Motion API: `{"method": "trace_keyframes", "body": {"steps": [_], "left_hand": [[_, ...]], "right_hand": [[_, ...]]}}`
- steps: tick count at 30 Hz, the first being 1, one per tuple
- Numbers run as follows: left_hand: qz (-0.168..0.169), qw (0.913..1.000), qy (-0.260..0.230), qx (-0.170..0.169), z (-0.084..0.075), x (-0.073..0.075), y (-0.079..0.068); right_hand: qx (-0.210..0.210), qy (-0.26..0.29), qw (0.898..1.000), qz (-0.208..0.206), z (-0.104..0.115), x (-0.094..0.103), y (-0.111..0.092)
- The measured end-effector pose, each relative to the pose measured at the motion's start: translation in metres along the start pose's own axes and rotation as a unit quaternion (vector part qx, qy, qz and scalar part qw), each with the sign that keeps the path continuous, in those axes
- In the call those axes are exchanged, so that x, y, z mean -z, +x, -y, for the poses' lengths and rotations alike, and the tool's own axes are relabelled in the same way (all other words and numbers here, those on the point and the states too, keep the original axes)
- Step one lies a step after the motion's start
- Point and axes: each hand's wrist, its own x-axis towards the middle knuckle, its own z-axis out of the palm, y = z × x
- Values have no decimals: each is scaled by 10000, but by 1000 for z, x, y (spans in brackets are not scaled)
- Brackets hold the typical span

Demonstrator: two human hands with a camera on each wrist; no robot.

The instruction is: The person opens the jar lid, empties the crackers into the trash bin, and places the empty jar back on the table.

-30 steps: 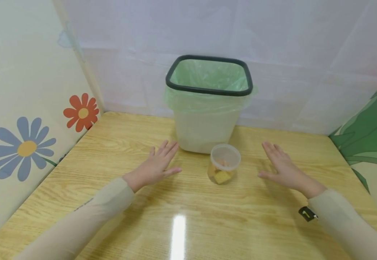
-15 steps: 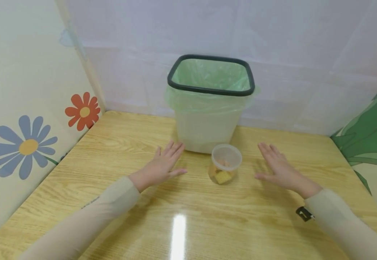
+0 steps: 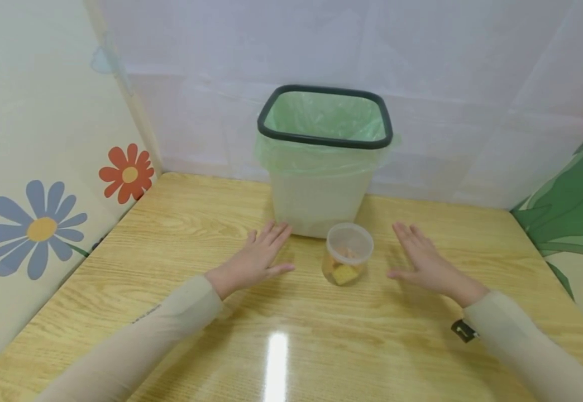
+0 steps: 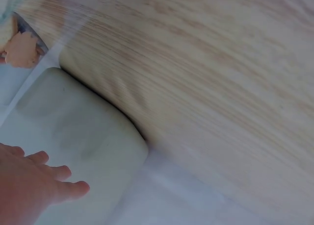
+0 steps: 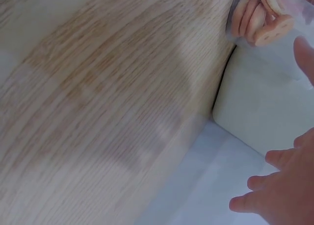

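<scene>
Seeing jar (image 3: 348, 254) just below and right of frame centre, standing upright. Holding left hand (image 3: 253, 260) and right hand (image 3: 426, 266) spread on either side, gripping nothing; leaving narrower gap at right hand.

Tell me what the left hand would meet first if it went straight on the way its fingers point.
Most likely the lower front of the off-white, rectangular, dark-rimmed bin: the left hand points at it, though the depth between them is hard to judge.
</scene>
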Motion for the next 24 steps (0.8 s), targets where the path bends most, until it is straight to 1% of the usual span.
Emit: {"method": "trace_keyframes", "body": {"steps": [5, 9, 24], "left_hand": [[10, 10000, 92, -37, -2, 1, 1], [3, 9999, 147, -63, -4, 0, 4], [208, 9997, -16, -128, -14, 1, 10]], "right_hand": [[45, -80, 9999, -46, -1, -4, 2], [40, -24, 10000, -29, 0, -7, 3], [168, 126, 9998, -18, 2, -16, 10]]}}
